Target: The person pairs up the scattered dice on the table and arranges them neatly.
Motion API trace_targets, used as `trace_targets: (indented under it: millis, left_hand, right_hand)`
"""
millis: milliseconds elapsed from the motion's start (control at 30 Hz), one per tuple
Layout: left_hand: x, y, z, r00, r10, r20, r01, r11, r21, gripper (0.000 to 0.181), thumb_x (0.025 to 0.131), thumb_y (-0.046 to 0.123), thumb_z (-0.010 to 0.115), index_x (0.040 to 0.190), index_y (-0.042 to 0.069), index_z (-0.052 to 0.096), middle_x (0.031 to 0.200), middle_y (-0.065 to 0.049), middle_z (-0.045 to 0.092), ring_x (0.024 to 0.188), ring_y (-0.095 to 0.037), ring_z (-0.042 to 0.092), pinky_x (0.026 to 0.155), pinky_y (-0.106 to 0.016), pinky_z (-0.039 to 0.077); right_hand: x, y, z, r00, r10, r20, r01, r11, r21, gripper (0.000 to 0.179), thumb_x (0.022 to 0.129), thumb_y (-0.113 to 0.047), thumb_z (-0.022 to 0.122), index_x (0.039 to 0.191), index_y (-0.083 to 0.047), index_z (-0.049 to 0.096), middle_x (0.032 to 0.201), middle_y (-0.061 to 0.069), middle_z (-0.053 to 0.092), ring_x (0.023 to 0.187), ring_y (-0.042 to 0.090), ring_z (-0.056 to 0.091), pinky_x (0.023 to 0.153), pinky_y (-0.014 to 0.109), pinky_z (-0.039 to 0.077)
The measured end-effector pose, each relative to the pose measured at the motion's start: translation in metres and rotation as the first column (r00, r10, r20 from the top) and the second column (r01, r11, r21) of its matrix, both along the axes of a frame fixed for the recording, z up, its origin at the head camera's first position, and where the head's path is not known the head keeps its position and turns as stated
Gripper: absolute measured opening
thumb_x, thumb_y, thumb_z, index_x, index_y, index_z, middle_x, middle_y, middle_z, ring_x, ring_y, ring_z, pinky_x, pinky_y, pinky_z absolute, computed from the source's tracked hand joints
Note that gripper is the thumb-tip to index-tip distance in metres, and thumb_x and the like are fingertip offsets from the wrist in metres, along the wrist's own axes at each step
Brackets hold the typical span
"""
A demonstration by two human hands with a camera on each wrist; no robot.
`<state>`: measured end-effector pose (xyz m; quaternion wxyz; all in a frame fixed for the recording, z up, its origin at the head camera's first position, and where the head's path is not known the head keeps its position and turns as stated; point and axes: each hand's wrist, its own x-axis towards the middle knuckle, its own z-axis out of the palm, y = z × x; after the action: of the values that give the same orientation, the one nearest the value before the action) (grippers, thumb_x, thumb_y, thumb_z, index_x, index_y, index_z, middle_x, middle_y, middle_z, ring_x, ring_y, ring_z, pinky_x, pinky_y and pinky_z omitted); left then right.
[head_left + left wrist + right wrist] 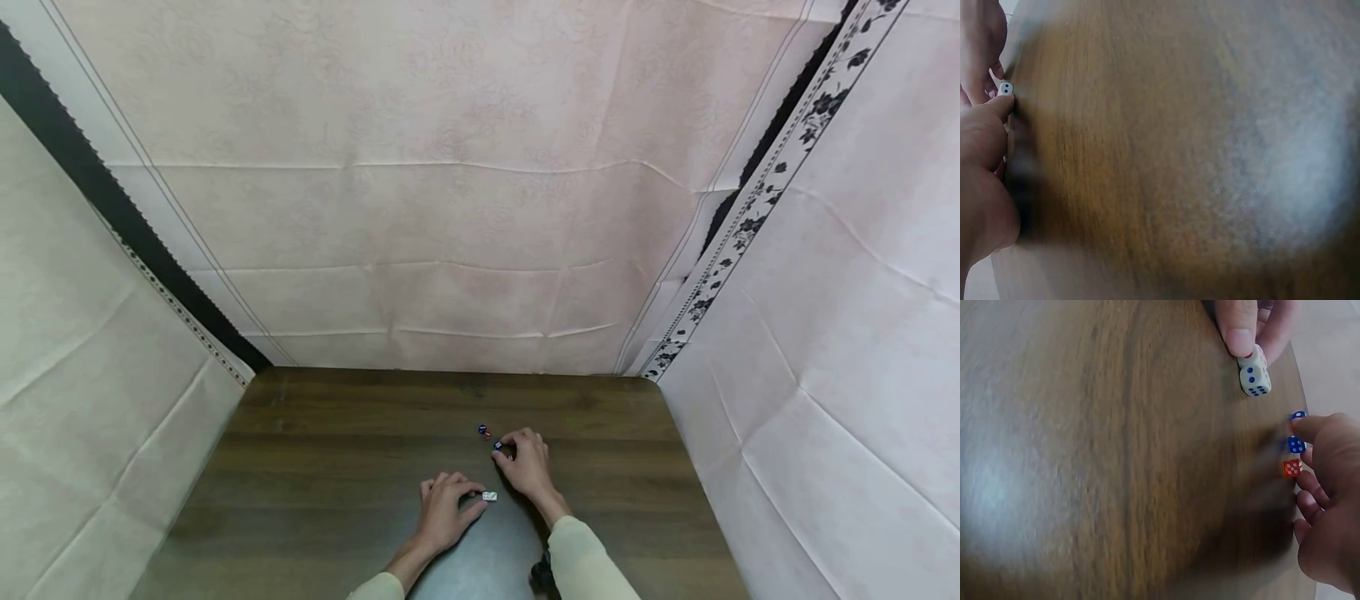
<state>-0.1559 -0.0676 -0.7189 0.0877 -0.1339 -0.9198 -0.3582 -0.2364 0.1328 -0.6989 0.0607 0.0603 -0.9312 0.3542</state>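
Dice [482,429] are seemingly being positioned on a wooden table [337,433], the left hand [442,510] pinching one of two adjoining white dice [1255,379] while the right hand [528,467] is apparently gripping a blue die [1296,445], the next move likely calling for steady placement.

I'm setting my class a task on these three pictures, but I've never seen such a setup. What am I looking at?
There is no machine here: a person works with two bare hands. The wide picture comes from a camera worn on the head, looking forward and down; the other two come from cameras on the left and right wrists. At the brown table, the left hand pinches two white dice. The right hand is at a small group of blue dice and red dice; whether its grip is closed on one is hard to tell.
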Motion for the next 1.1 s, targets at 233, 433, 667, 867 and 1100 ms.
trace_targets:
  millis: [233, 433, 667, 867, 1100]
  left_hand:
    - [-0.0006, 0.0016, -0.0020, 1.000, -0.003, 0.017, 0.002, 1.000, 0.019, 0.019, 0.092, 0.032, 0.096, 0.110, 0.029, 0.089, 0.098, 0.012, 0.075, 0.096, -0.008, 0.058, 0.094, -0.045, 0.030]
    - [-0.0001, 0.0014, -0.0001, 1.000, -0.011, 0.003, 0.011, 1.000, 0.023, 0.020, 0.092, 0.032, 0.096, 0.109, 0.028, 0.089, 0.098, 0.011, 0.075, 0.094, -0.009, 0.058, 0.092, -0.046, 0.030]
    - [0.0001, 0.0011, 0.0001, 1.000, -0.008, -0.023, 0.008, 1.000, 0.027, 0.019, 0.091, 0.032, 0.096, 0.108, 0.028, 0.089, 0.097, 0.011, 0.075, 0.093, -0.008, 0.057, 0.091, -0.045, 0.029]
    - [-0.0020, 0.0007, -0.0020, 0.999, -0.004, 0.037, 0.003, 1.000, 0.028, 0.019, 0.093, 0.032, 0.095, 0.110, 0.030, 0.089, 0.098, 0.013, 0.075, 0.094, -0.007, 0.057, 0.094, -0.046, 0.030]
    - [-0.0036, 0.0001, -0.0040, 0.998, 0.002, 0.056, -0.004, 1.000, 0.026, 0.018, 0.093, 0.034, 0.095, 0.110, 0.031, 0.089, 0.098, 0.015, 0.074, 0.095, -0.006, 0.057, 0.094, -0.046, 0.029]
  right_hand:
    - [-0.0033, -0.0039, -0.0028, 0.999, -0.045, 0.028, 0.044, 0.998, 0.036, 0.020, 0.097, -0.025, 0.092, 0.109, -0.012, 0.083, 0.120, 0.009, 0.074, 0.112, 0.028, 0.062, 0.099, 0.049, 0.045]
    - [-0.0051, -0.0048, -0.0044, 0.998, -0.055, 0.018, 0.054, 0.997, 0.047, 0.017, 0.097, -0.024, 0.092, 0.106, -0.013, 0.084, 0.118, 0.007, 0.074, 0.110, 0.027, 0.062, 0.097, 0.047, 0.045]
    - [-0.0035, -0.0053, -0.0034, 0.999, -0.052, 0.016, 0.051, 0.997, 0.052, 0.016, 0.098, -0.024, 0.091, 0.106, -0.013, 0.084, 0.120, 0.009, 0.074, 0.110, 0.027, 0.062, 0.097, 0.047, 0.045]
    - [-0.0046, -0.0049, -0.0024, 0.999, -0.048, 0.013, 0.047, 0.998, 0.040, 0.013, 0.099, -0.023, 0.090, 0.106, -0.014, 0.084, 0.118, 0.007, 0.074, 0.109, 0.026, 0.062, 0.096, 0.046, 0.044]
    - [-0.0032, -0.0027, 0.0037, 1.000, -0.024, 0.011, 0.024, 1.000, -0.006, 0.012, 0.099, -0.022, 0.089, 0.106, -0.013, 0.083, 0.115, 0.007, 0.073, 0.107, 0.026, 0.064, 0.098, 0.051, 0.047]
